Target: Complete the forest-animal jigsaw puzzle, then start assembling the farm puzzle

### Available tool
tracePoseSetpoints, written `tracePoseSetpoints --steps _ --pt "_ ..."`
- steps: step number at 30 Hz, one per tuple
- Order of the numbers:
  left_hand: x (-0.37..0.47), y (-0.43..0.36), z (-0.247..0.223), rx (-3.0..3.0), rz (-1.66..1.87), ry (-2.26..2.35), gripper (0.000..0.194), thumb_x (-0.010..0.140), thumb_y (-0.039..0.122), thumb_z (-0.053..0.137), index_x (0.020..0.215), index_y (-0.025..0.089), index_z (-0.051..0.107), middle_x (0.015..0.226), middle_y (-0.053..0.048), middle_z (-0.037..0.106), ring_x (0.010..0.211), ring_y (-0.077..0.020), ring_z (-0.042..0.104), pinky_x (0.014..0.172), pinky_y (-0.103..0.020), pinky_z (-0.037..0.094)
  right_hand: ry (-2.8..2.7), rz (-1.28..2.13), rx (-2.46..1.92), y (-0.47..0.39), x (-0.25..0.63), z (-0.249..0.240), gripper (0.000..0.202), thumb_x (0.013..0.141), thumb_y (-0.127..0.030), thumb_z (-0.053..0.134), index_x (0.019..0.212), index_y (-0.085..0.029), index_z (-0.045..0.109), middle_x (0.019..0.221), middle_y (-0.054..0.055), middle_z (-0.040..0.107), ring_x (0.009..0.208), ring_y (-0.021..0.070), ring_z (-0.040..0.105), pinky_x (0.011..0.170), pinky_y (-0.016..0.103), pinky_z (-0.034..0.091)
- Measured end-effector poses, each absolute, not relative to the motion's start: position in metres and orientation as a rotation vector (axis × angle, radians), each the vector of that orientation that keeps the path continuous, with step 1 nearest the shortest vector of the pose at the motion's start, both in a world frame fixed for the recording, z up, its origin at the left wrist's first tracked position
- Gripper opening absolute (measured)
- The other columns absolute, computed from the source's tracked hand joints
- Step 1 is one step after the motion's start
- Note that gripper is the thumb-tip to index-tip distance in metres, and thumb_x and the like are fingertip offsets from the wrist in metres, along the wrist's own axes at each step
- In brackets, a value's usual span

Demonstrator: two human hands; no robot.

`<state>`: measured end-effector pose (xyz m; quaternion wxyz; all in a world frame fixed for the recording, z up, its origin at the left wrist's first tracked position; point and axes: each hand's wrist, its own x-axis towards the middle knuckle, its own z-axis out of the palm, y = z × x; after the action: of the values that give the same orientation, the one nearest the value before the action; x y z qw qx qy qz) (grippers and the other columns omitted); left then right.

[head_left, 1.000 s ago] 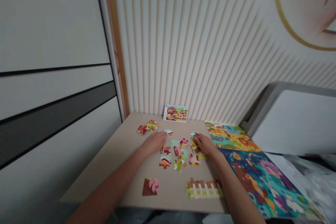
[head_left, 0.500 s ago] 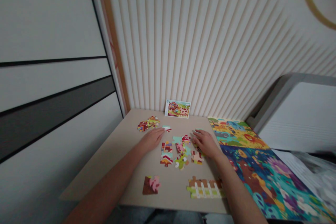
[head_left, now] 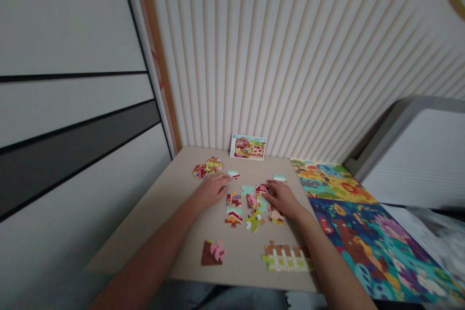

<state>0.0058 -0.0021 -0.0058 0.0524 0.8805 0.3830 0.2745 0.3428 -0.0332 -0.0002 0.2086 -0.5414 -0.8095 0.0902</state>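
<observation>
Now the barn piece [head_left: 260, 189] lies in the middle group on the table [head_left: 243, 254], and my right hand [head_left: 282, 198] has come in to its right edge, fingers half bent — whether they grip it, I can't tell. Half a second ago that hand sat a little farther off, mostly covering the sky piece [head_left: 278, 177], which now shows just beyond my fingers. My left hand [head_left: 211, 191] has stayed put, loosely open, fingertips by the roof piece [head_left: 234, 174]. Farther out, the pile [head_left: 208, 167], the card [head_left: 248, 147] against the wall, the pig pieces [head_left: 212, 253] and the fence [head_left: 286, 257] are unchanged — only my view has shifted slightly.
</observation>
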Motion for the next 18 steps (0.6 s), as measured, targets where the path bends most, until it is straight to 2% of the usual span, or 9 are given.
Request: tracePoseSetpoints --steps 3,6,8,12,18 --pt "0.005 -0.003 0.0 2.683 0.81 1.187 0.025 0.096 0.022 0.05 0.113 0.021 0.069 0.116 -0.009 0.067 0.112 -0.0235 0.059 0.104 -0.041 0.044 -2.199 0.266 -1.492 -0.035 0.344 -0.001 0.038 0.091 -0.048 0.062 0.115 -0.02 0.068 0.127 0.013 0.066 0.116 0.028 0.06 0.101 0.042 0.043" --pt "0.006 -0.009 0.008 2.714 0.732 1.109 0.021 0.097 0.032 0.053 0.101 0.022 0.071 0.107 -0.008 0.068 0.106 -0.0229 0.06 0.1 -0.04 0.043 -2.151 0.28 -1.472 -0.037 0.344 0.001 0.038 0.09 -0.046 0.063 0.116 -0.02 0.066 0.111 0.01 0.071 0.101 0.0257 0.064 0.091 0.038 0.046" --pt "0.006 -0.015 0.012 2.73 0.664 1.028 0.025 0.096 0.043 0.057 0.101 0.023 0.071 0.107 -0.006 0.069 0.105 -0.0226 0.061 0.098 -0.039 0.042 -2.134 0.281 -1.475 -0.038 0.344 0.003 0.038 0.089 -0.046 0.064 0.116 -0.019 0.066 0.104 0.009 0.071 0.096 0.025 0.063 0.087 0.036 0.046" --pt "0.006 -0.021 0.014 2.723 0.596 0.982 0.038 0.087 0.059 0.065 0.106 0.026 0.071 0.113 -0.005 0.067 0.111 -0.0242 0.059 0.1 -0.038 0.04 -2.121 0.29 -1.492 -0.04 0.344 0.006 0.037 0.088 -0.045 0.064 0.114 -0.019 0.066 0.102 0.009 0.071 0.094 0.0244 0.062 0.083 0.034 0.045" --pt "0.004 -0.017 0.01 2.64 0.596 0.996 0.041 0.082 0.06 0.071 0.106 0.026 0.07 0.115 -0.004 0.065 0.112 -0.0236 0.058 0.101 -0.035 0.041 -2.122 0.327 -1.456 -0.041 0.344 0.005 0.034 0.089 -0.043 0.062 0.114 -0.019 0.066 0.1 0.007 0.07 0.09 0.0227 0.062 0.08 0.033 0.045"
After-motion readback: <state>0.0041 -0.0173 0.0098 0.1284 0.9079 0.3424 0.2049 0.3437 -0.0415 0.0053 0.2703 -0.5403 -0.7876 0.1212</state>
